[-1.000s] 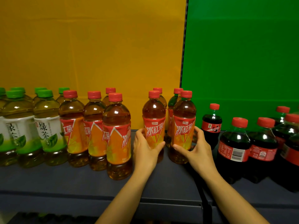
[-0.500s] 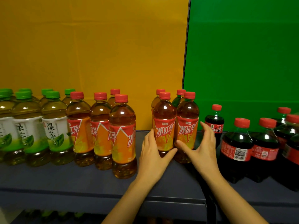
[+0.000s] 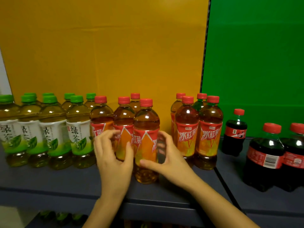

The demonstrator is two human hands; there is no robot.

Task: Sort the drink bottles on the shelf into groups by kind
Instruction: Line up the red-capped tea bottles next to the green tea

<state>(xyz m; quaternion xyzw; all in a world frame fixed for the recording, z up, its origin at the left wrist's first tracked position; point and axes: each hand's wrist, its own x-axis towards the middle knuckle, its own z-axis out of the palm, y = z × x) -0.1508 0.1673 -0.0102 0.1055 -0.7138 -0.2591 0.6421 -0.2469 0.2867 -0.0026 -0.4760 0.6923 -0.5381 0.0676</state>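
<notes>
Shelf (image 3: 49, 181): dark blue-grey, all bottles upright, standing in groups along it.

Left end: green teas (image 3: 52, 134). Green caps, white-and-green labels. Two rows, packed close and touching.

Just right of them, touching: red teas (image 3: 101, 119). Red caps, red-orange labels. Three stand toward the back. A fourth, the front bottle (image 3: 146, 122), stands out nearer the front edge, about mid-shelf, with its base down on the shelf.

A gap follows to the right, then a second cluster (image 3: 210, 134) of red-capped bottles. Two red teas stand side by side in front, with two more bottles behind. One rear bottle looks green-tinted; its kind is not readable.

Right of a seam (image 3: 221, 178) in the shelf: colas (image 3: 264, 155), dark, with red caps and labels. A small one stands at the back, apart. Larger ones sit nearer the front edge toward the right end, touching each other.

Right hand (image 3: 166, 158): thumb lies across the lower label of the front bottle and the fingers curl round its right side. It grips that bottle.

Left hand (image 3: 113, 155): just left of the front bottle, in front of the neighbouring red tea. Fingers curled, thumb up against the front bottle's left side. It is blurred by motion, so I cannot tell whether it holds anything.

Backdrop: yellow panel (image 3: 107, 46) behind the teas, green panel (image 3: 255, 55) behind the colas.
</notes>
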